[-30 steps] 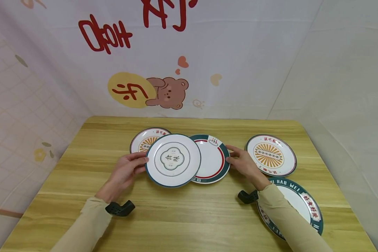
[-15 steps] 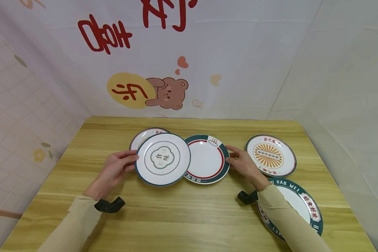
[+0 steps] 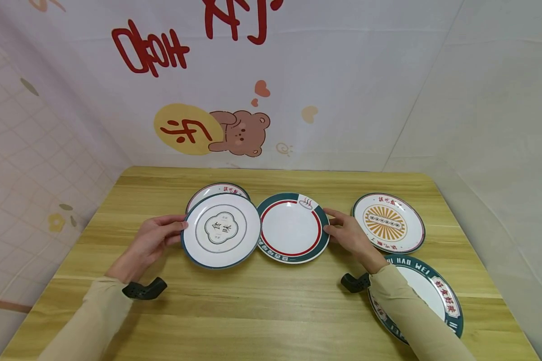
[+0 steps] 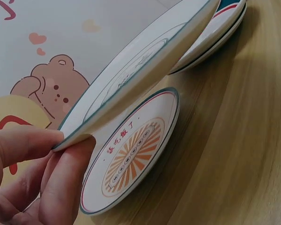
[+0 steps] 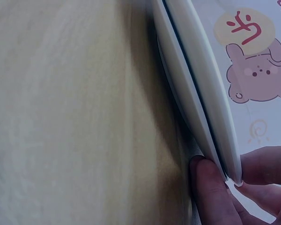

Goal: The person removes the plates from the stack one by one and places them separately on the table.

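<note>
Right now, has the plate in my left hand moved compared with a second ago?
Yes: in the head view, the plate in your left hand has moved left against the printed bear.

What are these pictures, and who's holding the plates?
Those are a person's bare hands. The wide picture comes from a camera on the person's head; the two close-ups are taken from the wrists. The left hand holds a round, shiny white plate with a blue-green rim and flower-shaped emblem above a white plate with an orange sunburst. The right hand grips the edge of a round white plate with a green rim and red ring; another plate's edge shows beneath. Another sunburst plate and a big green-rimmed, lettered plate lie on the wood-grain table.
</note>
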`<action>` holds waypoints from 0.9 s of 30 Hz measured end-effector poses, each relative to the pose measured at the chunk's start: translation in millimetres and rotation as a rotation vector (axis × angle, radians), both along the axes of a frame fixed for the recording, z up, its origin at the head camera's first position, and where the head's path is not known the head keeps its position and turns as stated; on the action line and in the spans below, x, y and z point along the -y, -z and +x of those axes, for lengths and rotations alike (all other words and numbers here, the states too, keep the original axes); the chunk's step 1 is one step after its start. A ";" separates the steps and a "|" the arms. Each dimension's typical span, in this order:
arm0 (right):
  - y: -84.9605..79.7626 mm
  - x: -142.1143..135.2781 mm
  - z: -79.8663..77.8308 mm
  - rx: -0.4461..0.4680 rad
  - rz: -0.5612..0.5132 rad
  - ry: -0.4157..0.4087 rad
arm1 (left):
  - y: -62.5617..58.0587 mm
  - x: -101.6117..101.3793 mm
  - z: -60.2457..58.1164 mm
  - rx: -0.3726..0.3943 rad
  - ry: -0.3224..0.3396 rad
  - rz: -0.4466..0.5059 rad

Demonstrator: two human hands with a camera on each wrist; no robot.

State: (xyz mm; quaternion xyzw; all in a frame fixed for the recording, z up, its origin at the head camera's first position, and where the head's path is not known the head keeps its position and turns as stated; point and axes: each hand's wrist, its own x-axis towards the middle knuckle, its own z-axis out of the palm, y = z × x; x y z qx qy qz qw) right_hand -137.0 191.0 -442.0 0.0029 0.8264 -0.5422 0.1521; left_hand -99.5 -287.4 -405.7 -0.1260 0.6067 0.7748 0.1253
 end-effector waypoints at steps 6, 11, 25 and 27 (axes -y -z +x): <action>0.0 0.0 0.0 -0.001 -0.007 0.001 | 1.8 10.2 0.6 -0.001 0.037 -0.027; -0.7 0.3 0.7 -0.004 -0.015 -0.001 | 4.1 19.2 0.7 0.009 0.060 -0.061; -1.3 0.6 0.2 0.005 -0.001 -0.001 | 6.6 55.6 -1.2 0.038 0.067 -0.046; -1.4 0.6 0.2 0.003 -0.002 -0.003 | 6.2 62.6 -1.8 0.047 0.066 -0.041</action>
